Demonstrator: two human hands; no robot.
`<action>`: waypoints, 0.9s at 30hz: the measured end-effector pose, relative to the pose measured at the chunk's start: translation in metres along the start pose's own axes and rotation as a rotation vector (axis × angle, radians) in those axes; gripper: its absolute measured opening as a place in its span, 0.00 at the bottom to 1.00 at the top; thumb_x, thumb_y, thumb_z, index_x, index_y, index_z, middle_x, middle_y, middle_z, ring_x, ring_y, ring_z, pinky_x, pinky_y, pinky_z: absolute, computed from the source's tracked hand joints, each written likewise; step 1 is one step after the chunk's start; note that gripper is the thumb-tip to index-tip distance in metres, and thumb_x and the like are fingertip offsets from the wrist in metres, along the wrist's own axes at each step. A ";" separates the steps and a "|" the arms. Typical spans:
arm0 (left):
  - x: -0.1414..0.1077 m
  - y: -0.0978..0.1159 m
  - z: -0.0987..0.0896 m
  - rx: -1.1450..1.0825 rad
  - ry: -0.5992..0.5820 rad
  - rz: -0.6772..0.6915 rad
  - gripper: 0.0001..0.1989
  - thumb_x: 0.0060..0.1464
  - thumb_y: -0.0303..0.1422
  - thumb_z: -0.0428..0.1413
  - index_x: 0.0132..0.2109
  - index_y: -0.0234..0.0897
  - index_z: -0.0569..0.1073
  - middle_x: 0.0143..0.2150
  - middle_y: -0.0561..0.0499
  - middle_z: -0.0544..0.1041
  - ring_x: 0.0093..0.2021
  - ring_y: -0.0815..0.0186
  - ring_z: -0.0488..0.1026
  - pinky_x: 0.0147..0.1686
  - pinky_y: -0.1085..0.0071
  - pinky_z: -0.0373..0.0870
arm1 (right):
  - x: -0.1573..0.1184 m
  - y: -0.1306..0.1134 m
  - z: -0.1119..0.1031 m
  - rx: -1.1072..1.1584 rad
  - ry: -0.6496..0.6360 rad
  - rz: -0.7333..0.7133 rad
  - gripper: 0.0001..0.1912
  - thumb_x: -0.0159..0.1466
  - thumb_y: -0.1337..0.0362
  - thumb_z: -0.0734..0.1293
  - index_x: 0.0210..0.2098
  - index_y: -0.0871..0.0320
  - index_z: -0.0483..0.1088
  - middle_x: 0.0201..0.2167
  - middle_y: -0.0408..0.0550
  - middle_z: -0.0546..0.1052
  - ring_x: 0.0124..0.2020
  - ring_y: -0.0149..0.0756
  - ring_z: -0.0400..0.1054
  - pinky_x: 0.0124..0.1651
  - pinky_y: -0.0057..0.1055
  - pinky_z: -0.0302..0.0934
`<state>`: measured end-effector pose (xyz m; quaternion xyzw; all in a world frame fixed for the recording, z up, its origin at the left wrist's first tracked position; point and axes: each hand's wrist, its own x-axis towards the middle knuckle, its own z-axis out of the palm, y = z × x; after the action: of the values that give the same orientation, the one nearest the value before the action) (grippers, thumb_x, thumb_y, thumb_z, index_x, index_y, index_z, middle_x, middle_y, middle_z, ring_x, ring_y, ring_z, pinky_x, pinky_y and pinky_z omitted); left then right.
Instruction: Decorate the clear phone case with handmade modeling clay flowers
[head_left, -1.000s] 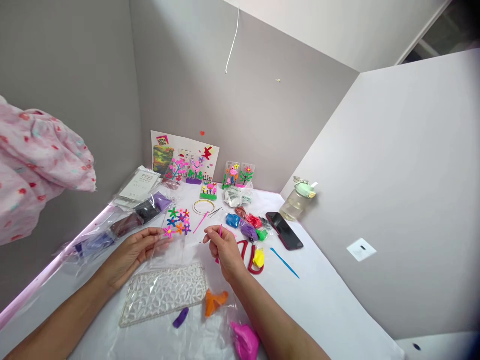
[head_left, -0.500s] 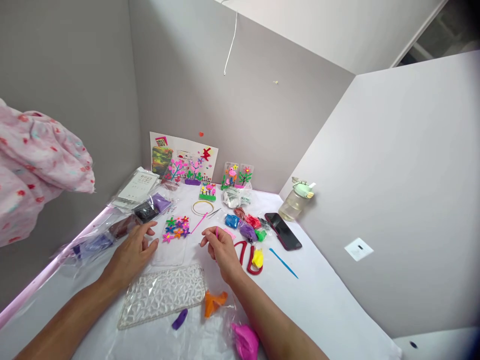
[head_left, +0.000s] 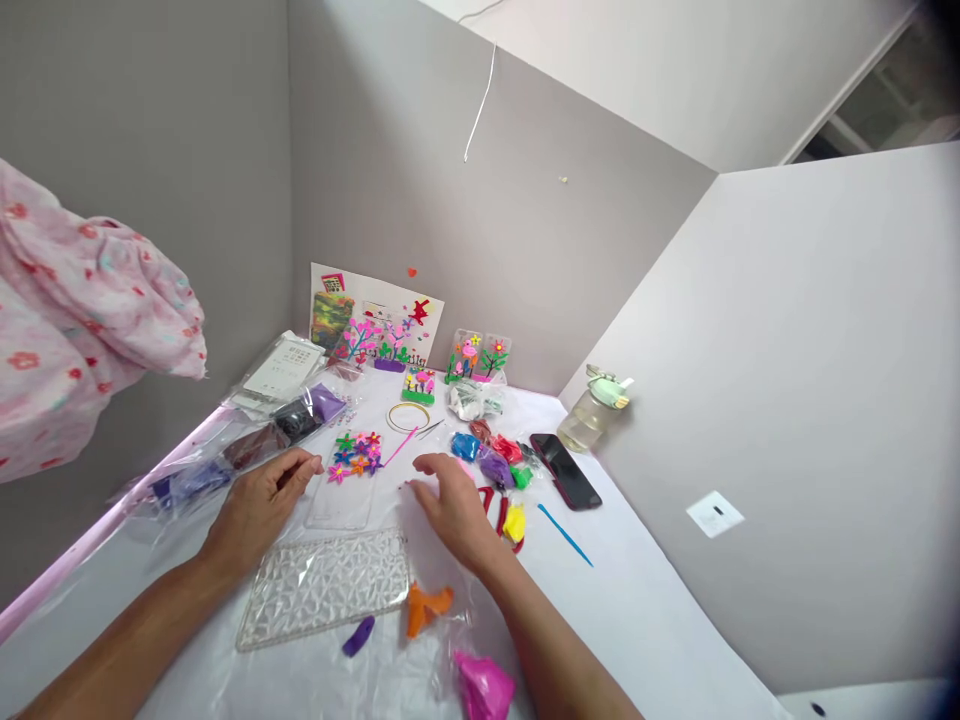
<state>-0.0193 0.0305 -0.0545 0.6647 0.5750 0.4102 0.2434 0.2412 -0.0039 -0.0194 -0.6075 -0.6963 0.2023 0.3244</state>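
Observation:
Colourful clay flowers [head_left: 355, 457] cover the upper part of a clear case [head_left: 339, 503] lying on the white table. Beside its left edge is my left hand [head_left: 262, 500], its thumb and forefinger pressed together; whatever they pinch is too small to name. To the right of the case, my right hand [head_left: 455, 503] hovers over the table with thumb and fingers apart, holding nothing. Tiny dark bits lie near its thumb. A pink stick [head_left: 400, 447] rests beyond, between the hands. A textured clear tray [head_left: 330, 585] lies nearer me, below both hands.
Bagged clay [head_left: 495, 467], red scissors [head_left: 502, 505], a phone [head_left: 566, 471] and a blue tool [head_left: 565, 535] lie at right. A bottle [head_left: 595, 412] stands behind them. Orange clay [head_left: 429, 608] and pink clay [head_left: 484, 686] are near me; packets [head_left: 281, 375] lie back left.
My right hand has opened and shifted slightly right; the pink thing between its fingers no longer shows. The fingers of my left hand have closed together. The view has tilted a little.

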 end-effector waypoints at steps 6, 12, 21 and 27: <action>-0.003 -0.001 0.000 -0.022 -0.021 0.009 0.23 0.60 0.55 0.49 0.37 0.42 0.78 0.27 0.54 0.76 0.30 0.60 0.74 0.33 0.68 0.65 | -0.016 -0.020 -0.027 0.051 -0.200 -0.097 0.06 0.71 0.68 0.70 0.37 0.54 0.79 0.36 0.43 0.82 0.38 0.35 0.76 0.43 0.29 0.65; -0.007 0.001 0.003 -0.058 -0.029 0.029 0.22 0.62 0.54 0.50 0.37 0.43 0.78 0.31 0.53 0.80 0.32 0.59 0.75 0.34 0.69 0.67 | -0.066 -0.043 -0.014 -0.138 -0.543 -0.473 0.13 0.66 0.64 0.77 0.49 0.53 0.78 0.44 0.47 0.80 0.41 0.37 0.75 0.40 0.28 0.66; -0.009 0.011 -0.001 -0.123 -0.026 0.005 0.21 0.59 0.55 0.53 0.36 0.44 0.78 0.27 0.55 0.75 0.28 0.62 0.70 0.30 0.69 0.66 | -0.081 -0.040 0.007 -0.234 -0.398 -0.546 0.04 0.73 0.63 0.70 0.46 0.55 0.73 0.42 0.47 0.80 0.43 0.38 0.73 0.41 0.30 0.65; -0.029 0.036 0.012 -0.549 -0.522 0.005 0.22 0.62 0.56 0.56 0.45 0.43 0.79 0.32 0.52 0.77 0.30 0.61 0.75 0.35 0.67 0.75 | -0.070 -0.032 0.003 0.235 -0.046 -0.293 0.04 0.70 0.67 0.71 0.44 0.54 0.76 0.40 0.47 0.79 0.41 0.37 0.74 0.46 0.31 0.68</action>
<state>0.0113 -0.0037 -0.0403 0.6581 0.3607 0.3665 0.5500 0.2200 -0.0782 -0.0145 -0.4527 -0.7562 0.2465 0.4031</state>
